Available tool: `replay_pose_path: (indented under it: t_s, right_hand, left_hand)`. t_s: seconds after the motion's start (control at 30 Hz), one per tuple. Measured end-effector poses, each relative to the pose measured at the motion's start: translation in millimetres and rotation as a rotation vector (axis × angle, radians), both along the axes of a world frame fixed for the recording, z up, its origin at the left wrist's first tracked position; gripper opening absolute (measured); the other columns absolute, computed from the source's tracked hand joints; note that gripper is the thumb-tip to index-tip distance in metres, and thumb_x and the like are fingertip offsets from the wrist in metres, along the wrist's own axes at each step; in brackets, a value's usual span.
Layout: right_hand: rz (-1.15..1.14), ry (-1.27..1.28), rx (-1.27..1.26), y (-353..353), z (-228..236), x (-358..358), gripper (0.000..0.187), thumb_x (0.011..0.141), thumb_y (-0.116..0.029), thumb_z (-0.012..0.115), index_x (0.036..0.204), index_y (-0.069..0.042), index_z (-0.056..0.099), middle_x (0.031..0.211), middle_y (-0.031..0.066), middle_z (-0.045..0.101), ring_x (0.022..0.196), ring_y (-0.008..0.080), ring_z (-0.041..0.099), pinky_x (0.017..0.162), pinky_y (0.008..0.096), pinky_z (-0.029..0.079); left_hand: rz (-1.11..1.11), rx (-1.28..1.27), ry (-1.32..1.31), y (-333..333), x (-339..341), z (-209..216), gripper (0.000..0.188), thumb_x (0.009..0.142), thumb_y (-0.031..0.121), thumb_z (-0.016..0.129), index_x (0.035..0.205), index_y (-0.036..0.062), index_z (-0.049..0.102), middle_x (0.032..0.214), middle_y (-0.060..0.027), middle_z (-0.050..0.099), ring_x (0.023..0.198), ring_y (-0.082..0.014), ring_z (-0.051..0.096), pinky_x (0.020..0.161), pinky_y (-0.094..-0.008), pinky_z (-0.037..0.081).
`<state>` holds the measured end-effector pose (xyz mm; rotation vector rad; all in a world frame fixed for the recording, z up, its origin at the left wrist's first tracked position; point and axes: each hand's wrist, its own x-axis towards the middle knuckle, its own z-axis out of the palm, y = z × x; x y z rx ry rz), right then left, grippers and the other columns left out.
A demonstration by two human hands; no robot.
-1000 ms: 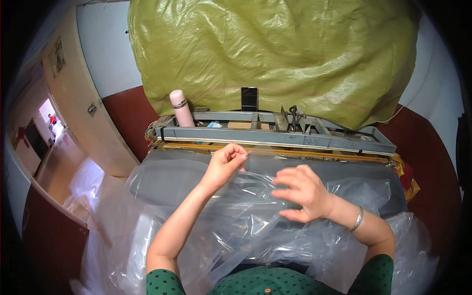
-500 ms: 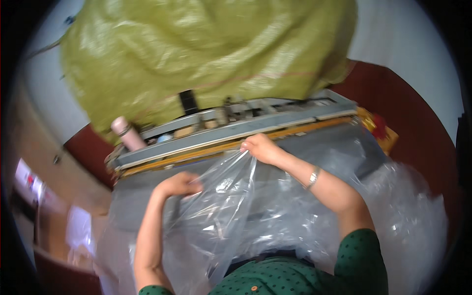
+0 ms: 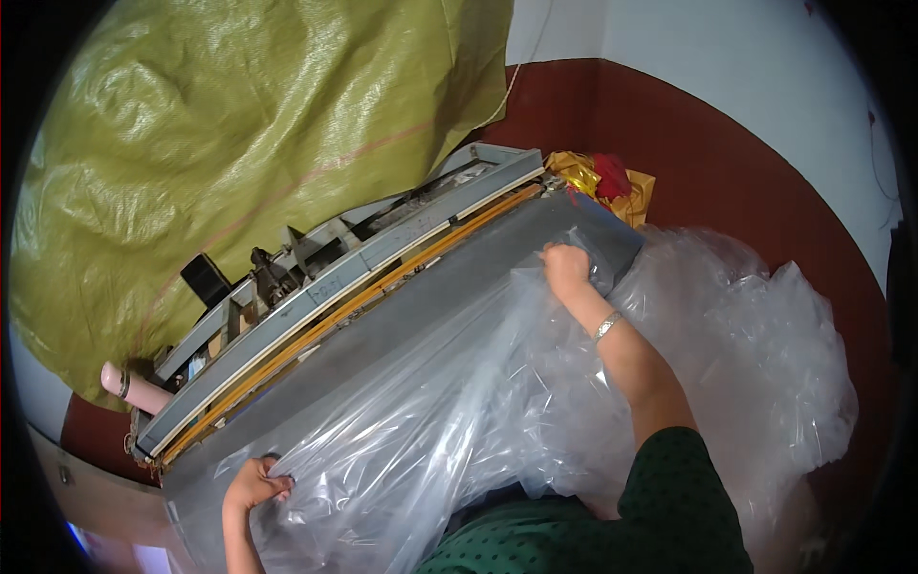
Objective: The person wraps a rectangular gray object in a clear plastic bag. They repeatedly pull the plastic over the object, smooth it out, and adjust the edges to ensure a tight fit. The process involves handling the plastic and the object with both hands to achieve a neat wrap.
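Note:
A large sheet of clear plastic film (image 3: pixel 382 454) lies spread in creases over a dark grey table (image 3: pixel 382 364). My left hand (image 3: pixel 256 483) pinches the film at its near-left edge. My right hand (image 3: pixel 566 268), a metal band on its wrist, grips the film's far edge near the table's right end. Between the two hands the film is pulled taut, with long folds running across it. My fingertips on the right are partly hidden behind the fist.
Along the table's far edge runs a grey metal frame (image 3: pixel 330 287) with tools in its trough, beside a yellow wooden strip (image 3: pixel 373 292). A pink bottle (image 3: pixel 139 390) leans at its left end. A yellow woven sheet (image 3: pixel 239 124) hangs behind. Bunched film (image 3: pixel 736 335) spills rightward.
My hands have moved apart, the left toward the lower left and the right to the right, stretching the film between them. The view has turned toward the right.

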<state>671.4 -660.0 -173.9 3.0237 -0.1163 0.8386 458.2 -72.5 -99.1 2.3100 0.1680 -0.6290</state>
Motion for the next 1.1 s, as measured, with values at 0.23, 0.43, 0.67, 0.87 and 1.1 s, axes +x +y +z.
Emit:
replay_pose_path:
  t_s: [0.23,0.43,0.67,0.87,1.1]
  right_hand:
    - [-0.161,-0.158,0.179,-45,6,7,0.022,0.071,-0.028,0.069,0.077,-0.007,0.063,0.085,0.0101,0.059,0.086,0.0265,0.057,0.067,0.0347,0.049]
    - [-0.374,-0.057,0.436,-52,16,12,0.029,0.069,-0.031,0.073,0.083,-0.007,0.064,0.088,0.0117,0.062,0.090,0.0301,0.058,0.072,0.0396,0.048]
    - [-0.366,0.059,0.201,-39,-3,29,0.023,0.083,-0.031,0.055,0.084,-0.009,0.061,0.086,0.0101,0.063,0.082,0.0289,0.063,0.069,0.0426,0.050]
    - [-0.224,0.030,0.257,-58,-20,34,0.021,0.091,-0.026,0.039,0.102,-0.010,0.046,0.089,0.0199,0.061,0.085,0.0410,0.058,0.071,0.0496,0.044]
    - [-0.094,-0.050,0.156,-65,-33,57,0.026,0.093,-0.029,0.037,0.096,-0.004,0.043,0.089,0.0216,0.060,0.086,0.0418,0.056,0.069,0.0500,0.041]
  left_hand:
    - [0.040,0.104,-0.039,-15,-5,10,0.017,0.069,0.011,0.072,0.068,-0.0011,0.060,0.055,0.0000,0.053,0.053,-0.0057,0.045,0.051,-0.0236,0.038]
    - [-0.096,0.178,-0.228,-4,-26,17,0.018,0.065,0.009,0.071,0.078,0.0002,0.061,0.059,-0.0032,0.054,0.059,-0.0078,0.048,0.055,-0.0248,0.040]
    - [0.022,0.783,0.122,110,-145,21,0.036,0.065,0.022,0.067,0.097,0.0073,0.063,0.089,-0.0174,0.063,0.080,-0.0325,0.060,0.070,-0.0388,0.047]
    - [0.336,0.727,-0.004,195,-226,140,0.024,0.066,0.008,0.065,0.089,0.0040,0.062,0.078,-0.0145,0.065,0.071,-0.0248,0.061,0.066,-0.0356,0.048]
    - [1.008,0.840,-1.561,158,-203,82,0.023,0.080,0.013,0.060,0.098,-0.0005,0.055,0.093,-0.0122,0.057,0.090,-0.0253,0.054,0.081,-0.0362,0.041]
